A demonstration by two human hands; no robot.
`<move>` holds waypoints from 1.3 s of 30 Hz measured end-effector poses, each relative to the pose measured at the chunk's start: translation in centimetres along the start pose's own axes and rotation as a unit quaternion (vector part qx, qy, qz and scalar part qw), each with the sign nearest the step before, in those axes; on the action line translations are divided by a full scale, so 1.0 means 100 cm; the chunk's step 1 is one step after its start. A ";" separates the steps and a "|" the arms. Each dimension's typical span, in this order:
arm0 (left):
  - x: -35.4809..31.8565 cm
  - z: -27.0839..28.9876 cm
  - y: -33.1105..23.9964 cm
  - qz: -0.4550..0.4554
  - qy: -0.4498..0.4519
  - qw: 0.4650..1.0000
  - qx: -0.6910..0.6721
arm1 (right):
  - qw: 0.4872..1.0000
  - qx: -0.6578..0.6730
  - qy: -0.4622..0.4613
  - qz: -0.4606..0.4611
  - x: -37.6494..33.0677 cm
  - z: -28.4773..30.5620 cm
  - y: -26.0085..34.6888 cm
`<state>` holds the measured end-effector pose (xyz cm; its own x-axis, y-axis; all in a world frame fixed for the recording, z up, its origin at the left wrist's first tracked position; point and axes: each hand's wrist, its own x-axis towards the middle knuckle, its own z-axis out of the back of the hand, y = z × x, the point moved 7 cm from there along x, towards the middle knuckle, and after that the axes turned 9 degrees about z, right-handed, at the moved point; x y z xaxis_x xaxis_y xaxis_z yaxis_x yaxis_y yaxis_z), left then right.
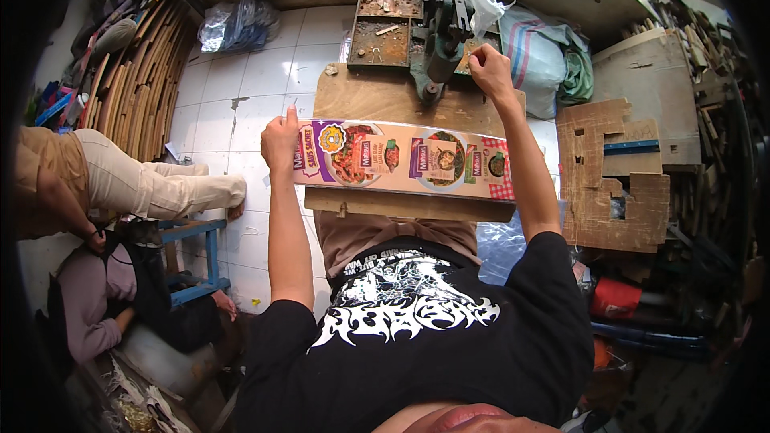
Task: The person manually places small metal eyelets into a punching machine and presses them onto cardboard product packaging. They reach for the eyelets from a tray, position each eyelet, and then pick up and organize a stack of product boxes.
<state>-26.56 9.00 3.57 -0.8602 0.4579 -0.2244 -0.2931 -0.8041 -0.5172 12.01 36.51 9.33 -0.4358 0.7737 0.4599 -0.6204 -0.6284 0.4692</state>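
Note:
A long printed strip (405,162) with food pictures lies across the wooden board (417,96) in front of me. My left hand (281,140) is closed at the strip's left end, thumb pointing up. A small thin thing pokes up by that thumb, too small to name. My right hand (491,72) is raised above the board's far right corner, fingers curled closed; what they hold, if anything, is hidden. Just left of it stands a dark green hand press (441,60) with an upright metal lever arm (459,0).
Behind the press are metal trays (383,40) with small bits in them. White sacks (533,52) stand at the far right. Cut-out wooden panels (613,176) lean at right. Wood strips (140,72) are stacked at left, near two other people (120,176) and a blue stool (196,261).

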 end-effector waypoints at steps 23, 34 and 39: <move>0.002 -0.002 -0.001 -0.021 -0.012 1.000 -0.004 | 0.802 0.510 -0.060 -0.306 -0.026 -0.010 -0.079; 0.002 -0.003 0.000 -0.012 -0.003 1.000 -0.004 | 0.841 0.465 -0.043 -0.274 -0.034 -0.008 -0.078; 0.004 -0.003 0.000 -0.010 -0.002 1.000 0.002 | 0.877 0.463 -0.003 -0.129 -0.044 -0.018 0.001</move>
<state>-26.76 9.27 3.18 -0.8556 0.4728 -0.2109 -0.3123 -0.7962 -0.5182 12.67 33.20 6.01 -0.3544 0.9008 0.2507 0.0976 -0.2310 0.9680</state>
